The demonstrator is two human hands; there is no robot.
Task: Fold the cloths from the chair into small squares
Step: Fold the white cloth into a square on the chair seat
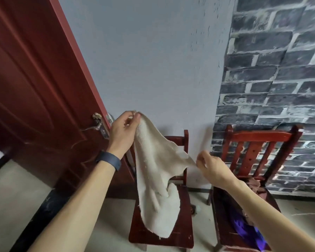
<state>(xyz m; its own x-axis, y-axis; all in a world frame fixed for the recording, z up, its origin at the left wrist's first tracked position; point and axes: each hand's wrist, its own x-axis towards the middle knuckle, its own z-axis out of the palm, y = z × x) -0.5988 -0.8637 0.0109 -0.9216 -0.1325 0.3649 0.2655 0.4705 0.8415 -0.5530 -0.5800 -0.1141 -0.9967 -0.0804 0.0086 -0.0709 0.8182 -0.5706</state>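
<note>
Two bare forearms reach out: the left hand (124,130) and right hand (214,169) hold one cream-white terry cloth (156,171) in the air.
The left thumb and fingertips pinch a top corner. The right hand, lower and blurred, seems to pinch a side edge with its fingers closed. The cloth sags crumpled, its tail over the seat of the red-brown wooden chair (162,235). The step looks like opening it out; next, probably, a matching corner must be found and the edge pulled taut before folding.

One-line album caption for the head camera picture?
Left hand and right hand pinch a white cloth, holding it up over a chair.
</note>
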